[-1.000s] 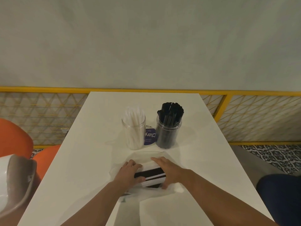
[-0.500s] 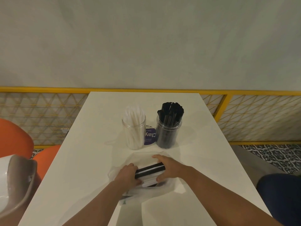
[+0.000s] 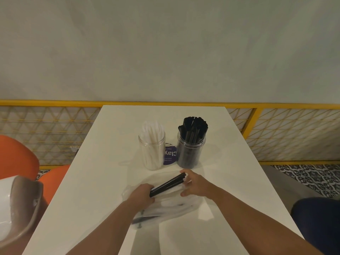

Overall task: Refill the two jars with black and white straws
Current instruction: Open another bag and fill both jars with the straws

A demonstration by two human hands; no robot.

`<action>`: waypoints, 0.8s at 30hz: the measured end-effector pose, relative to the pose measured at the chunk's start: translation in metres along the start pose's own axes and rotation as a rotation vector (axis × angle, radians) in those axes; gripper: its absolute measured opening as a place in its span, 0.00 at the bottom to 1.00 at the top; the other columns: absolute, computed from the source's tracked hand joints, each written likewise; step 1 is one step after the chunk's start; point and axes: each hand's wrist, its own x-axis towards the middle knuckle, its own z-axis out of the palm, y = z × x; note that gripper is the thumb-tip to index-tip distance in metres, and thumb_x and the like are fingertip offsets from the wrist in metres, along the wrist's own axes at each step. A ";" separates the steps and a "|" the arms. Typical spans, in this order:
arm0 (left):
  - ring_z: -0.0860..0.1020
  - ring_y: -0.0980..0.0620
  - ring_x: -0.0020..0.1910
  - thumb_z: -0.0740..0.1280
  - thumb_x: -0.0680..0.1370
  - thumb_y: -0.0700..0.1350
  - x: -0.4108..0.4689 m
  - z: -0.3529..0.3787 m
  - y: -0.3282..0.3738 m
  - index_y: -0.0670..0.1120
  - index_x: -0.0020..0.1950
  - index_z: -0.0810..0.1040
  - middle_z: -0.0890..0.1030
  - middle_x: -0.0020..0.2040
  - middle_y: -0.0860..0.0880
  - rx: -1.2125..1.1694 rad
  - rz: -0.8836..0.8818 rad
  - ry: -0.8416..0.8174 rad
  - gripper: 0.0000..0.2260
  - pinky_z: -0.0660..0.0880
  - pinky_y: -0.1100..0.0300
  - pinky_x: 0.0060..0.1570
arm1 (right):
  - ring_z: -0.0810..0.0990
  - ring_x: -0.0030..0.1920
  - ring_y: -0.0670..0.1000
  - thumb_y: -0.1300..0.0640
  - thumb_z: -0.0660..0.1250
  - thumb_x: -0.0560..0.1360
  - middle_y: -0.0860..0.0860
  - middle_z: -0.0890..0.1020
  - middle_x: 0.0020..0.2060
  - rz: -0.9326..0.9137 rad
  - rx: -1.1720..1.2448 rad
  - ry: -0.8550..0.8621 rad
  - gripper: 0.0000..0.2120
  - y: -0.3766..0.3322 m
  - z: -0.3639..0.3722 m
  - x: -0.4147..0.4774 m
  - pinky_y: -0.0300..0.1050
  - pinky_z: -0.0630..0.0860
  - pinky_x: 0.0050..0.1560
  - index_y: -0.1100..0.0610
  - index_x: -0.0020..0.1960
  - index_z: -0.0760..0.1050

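Both hands grasp a bundle of black straws (image 3: 167, 184) above a plastic bag (image 3: 165, 210) on the desk (image 3: 103, 172): the left hand (image 3: 142, 193) grips the near end, the right hand (image 3: 195, 184) the far end. The white-straw jar (image 3: 152, 150) and black-straw jar (image 3: 190, 150) stand just behind.

Left jar (image 3: 151, 153) and right jar (image 3: 190, 155) stand on the table (image 3: 103, 181), behind the bag (image 3: 165, 212).

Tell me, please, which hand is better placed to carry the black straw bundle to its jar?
Probably the right hand: it holds the far end of the black straw bundle, nearest the black-straw jar; the left hand grips the near end.
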 end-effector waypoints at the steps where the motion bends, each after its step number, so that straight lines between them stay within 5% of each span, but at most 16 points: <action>1: 0.76 0.48 0.59 0.65 0.76 0.44 -0.002 -0.004 0.001 0.46 0.63 0.75 0.79 0.59 0.47 -0.007 0.007 0.021 0.15 0.69 0.62 0.54 | 0.75 0.57 0.51 0.59 0.77 0.66 0.53 0.74 0.56 0.009 -0.003 -0.011 0.41 0.000 0.000 0.000 0.42 0.72 0.57 0.52 0.72 0.58; 5: 0.76 0.51 0.45 0.67 0.75 0.46 -0.003 -0.014 0.003 0.48 0.55 0.78 0.77 0.45 0.50 -0.146 0.039 0.077 0.09 0.69 0.61 0.44 | 0.75 0.54 0.50 0.55 0.76 0.66 0.51 0.76 0.52 0.004 -0.051 -0.031 0.32 -0.004 -0.001 0.000 0.45 0.74 0.60 0.53 0.66 0.66; 9: 0.77 0.52 0.34 0.69 0.72 0.40 -0.003 -0.027 0.011 0.50 0.42 0.77 0.81 0.38 0.48 -0.505 0.116 0.014 0.05 0.78 0.51 0.49 | 0.76 0.52 0.49 0.53 0.75 0.68 0.50 0.76 0.49 -0.096 -0.003 0.020 0.25 -0.024 -0.001 -0.005 0.42 0.73 0.55 0.54 0.61 0.72; 13: 0.77 0.55 0.31 0.68 0.75 0.38 -0.011 -0.044 0.035 0.46 0.45 0.78 0.79 0.34 0.47 -0.762 0.217 -0.042 0.03 0.77 0.64 0.39 | 0.79 0.53 0.50 0.52 0.74 0.69 0.51 0.81 0.51 -0.251 0.180 0.094 0.19 -0.058 -0.003 -0.012 0.44 0.76 0.55 0.55 0.57 0.75; 19: 0.76 0.51 0.33 0.67 0.77 0.43 -0.017 -0.064 0.050 0.43 0.48 0.78 0.79 0.35 0.46 -1.002 0.255 -0.086 0.04 0.75 0.60 0.40 | 0.80 0.34 0.59 0.53 0.64 0.77 0.66 0.82 0.45 -0.361 0.407 0.192 0.16 -0.100 -0.011 -0.020 0.54 0.80 0.41 0.65 0.56 0.73; 24: 0.78 0.51 0.35 0.63 0.79 0.47 -0.017 -0.071 0.056 0.42 0.52 0.78 0.82 0.40 0.45 -1.114 0.265 -0.056 0.10 0.76 0.58 0.42 | 0.71 0.26 0.56 0.53 0.58 0.80 0.62 0.77 0.35 -0.302 0.523 0.236 0.15 -0.118 -0.009 -0.020 0.45 0.71 0.29 0.67 0.56 0.69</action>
